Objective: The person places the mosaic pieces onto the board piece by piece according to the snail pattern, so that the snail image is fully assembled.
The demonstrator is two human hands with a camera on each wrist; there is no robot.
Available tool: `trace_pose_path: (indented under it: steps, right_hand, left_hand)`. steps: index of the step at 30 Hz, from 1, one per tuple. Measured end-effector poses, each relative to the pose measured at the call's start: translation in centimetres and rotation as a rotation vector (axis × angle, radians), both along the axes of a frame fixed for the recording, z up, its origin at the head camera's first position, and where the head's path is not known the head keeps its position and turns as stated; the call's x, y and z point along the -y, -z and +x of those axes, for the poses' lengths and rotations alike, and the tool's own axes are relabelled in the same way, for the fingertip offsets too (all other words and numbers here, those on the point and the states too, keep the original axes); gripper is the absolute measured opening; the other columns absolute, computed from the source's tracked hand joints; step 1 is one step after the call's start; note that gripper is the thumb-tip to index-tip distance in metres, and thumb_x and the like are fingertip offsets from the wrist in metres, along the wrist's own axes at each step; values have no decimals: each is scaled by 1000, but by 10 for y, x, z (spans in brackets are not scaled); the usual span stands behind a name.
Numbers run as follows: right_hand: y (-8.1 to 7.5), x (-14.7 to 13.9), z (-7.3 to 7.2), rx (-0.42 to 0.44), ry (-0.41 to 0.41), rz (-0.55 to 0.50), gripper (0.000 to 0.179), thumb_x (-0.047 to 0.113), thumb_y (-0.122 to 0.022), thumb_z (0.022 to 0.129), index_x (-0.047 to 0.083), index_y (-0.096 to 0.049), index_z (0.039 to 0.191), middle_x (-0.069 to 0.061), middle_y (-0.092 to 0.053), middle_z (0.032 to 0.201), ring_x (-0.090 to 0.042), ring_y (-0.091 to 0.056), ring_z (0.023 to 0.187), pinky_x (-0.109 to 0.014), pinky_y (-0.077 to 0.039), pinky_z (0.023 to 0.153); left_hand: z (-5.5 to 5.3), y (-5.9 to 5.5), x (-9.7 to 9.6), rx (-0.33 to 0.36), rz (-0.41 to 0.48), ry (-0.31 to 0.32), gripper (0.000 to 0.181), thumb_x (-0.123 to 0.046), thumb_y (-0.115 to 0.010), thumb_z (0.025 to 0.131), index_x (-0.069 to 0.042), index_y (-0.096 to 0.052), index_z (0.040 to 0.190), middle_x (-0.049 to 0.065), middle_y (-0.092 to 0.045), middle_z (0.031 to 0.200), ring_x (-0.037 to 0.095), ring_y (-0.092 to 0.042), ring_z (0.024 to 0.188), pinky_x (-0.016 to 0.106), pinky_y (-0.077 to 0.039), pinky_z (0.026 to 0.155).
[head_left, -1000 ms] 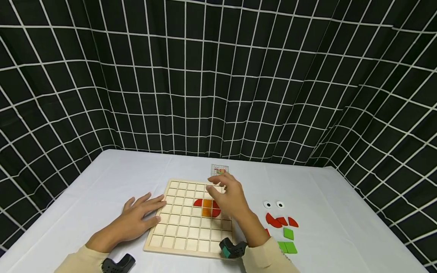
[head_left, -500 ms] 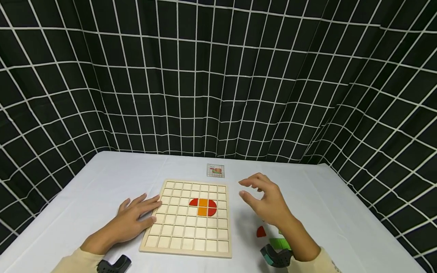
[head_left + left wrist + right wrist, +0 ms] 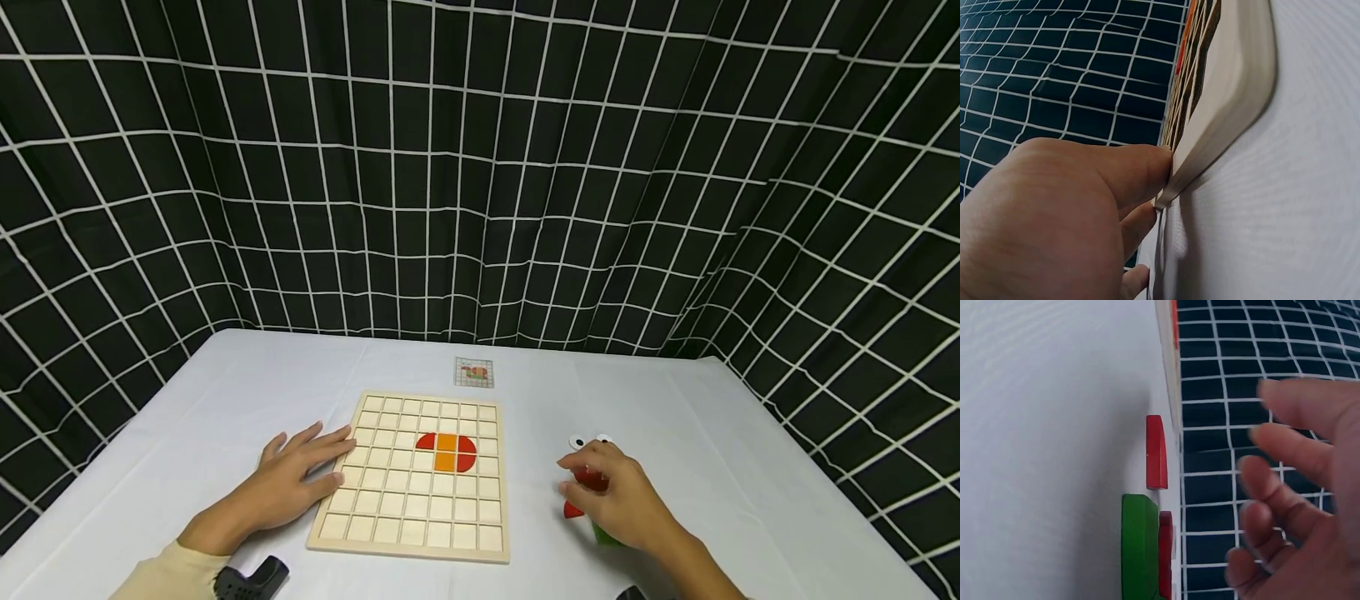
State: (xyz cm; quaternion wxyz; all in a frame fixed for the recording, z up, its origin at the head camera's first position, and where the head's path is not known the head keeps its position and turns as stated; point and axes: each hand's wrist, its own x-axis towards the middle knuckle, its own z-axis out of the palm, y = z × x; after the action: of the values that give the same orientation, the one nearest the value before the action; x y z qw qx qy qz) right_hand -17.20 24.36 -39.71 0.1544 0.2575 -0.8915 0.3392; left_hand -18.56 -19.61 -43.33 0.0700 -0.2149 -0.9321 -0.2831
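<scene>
A pale wooden grid board (image 3: 408,507) lies on the white table. Two orange squares (image 3: 446,452) sit in its cells, with red rounded pieces (image 3: 467,454) on their right and a red quarter-round piece (image 3: 426,441) on their left. My left hand (image 3: 288,483) rests at the board's left edge, fingers spread; in the left wrist view the thumb touches the wooden rim (image 3: 1229,100). Above the loose pieces hovers my right hand (image 3: 622,500), its fingers bent and apart from the thumb, holding nothing. Under it are a red wedge (image 3: 1155,453) and a green block (image 3: 1138,547), partly hidden in the head view.
Two white eye discs (image 3: 577,442) lie just beyond the right hand. A small picture card (image 3: 474,372) with a coloured grid design lies behind the board. Black curtain (image 3: 420,175) with white grid lines surrounds the table's back and sides.
My right hand has moved from over the board to the right, then down over the loose pieces. The left hand stays at the board's edge. The view has shifted slightly.
</scene>
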Motion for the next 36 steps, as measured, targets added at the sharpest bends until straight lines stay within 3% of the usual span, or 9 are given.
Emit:
trace_pose_path:
  steps: [3,8,11,13,19,30,36]
  right_hand:
    - [6,-3,0,-9,-20,50,22,14,-82,77,13,-73,96,9,-60,84,-12,-54,77,-26,-49,65]
    - [10,-6,1,24,18,234,24,27,-82,76,21,-71,96,19,-53,80,-6,-48,77,-25,-43,65]
    - [11,-6,3,47,27,285,23,29,-81,77,24,-71,97,20,-51,80,-5,-46,77,-25,-42,65]
    - [13,-6,3,42,17,275,23,26,-81,78,23,-71,99,20,-52,83,-5,-46,79,-24,-42,65]
    - [19,-5,0,-97,-65,211,31,10,-81,76,15,-71,105,15,-61,95,-7,-53,90,-28,-47,75]
    - [20,-1,-1,14,54,228,16,21,-81,78,21,-72,91,15,-52,89,-6,-44,90,-29,-45,75]
    - [16,3,-3,-98,47,131,21,16,-84,74,20,-71,90,17,-58,83,-6,-51,76,-21,-44,63]
  left_hand:
    - [0,0,0,2,0,1,41,-28,-62,94,-11,-61,131,7,-47,144,45,-27,136,68,-2,102]
    - [0,-1,0,-7,-3,4,41,-28,-62,94,-11,-62,131,7,-47,144,45,-27,136,68,-3,102]
    - [-1,-2,0,-11,-4,5,41,-29,-62,94,-11,-61,131,6,-47,144,45,-27,136,68,-3,102]
    - [-1,-2,0,-5,-1,4,41,-28,-62,94,-11,-61,131,7,-47,144,45,-27,136,68,-3,102]
    - [-1,-2,1,7,10,5,41,-27,-62,94,-12,-61,131,7,-47,144,45,-26,136,68,-2,102]
    - [-1,-1,2,-26,10,12,40,-28,-62,94,-11,-62,130,8,-48,143,46,-28,135,69,-4,101]
    - [-1,1,0,-15,14,12,40,-27,-62,94,-11,-62,130,7,-48,143,46,-27,135,69,-3,101]
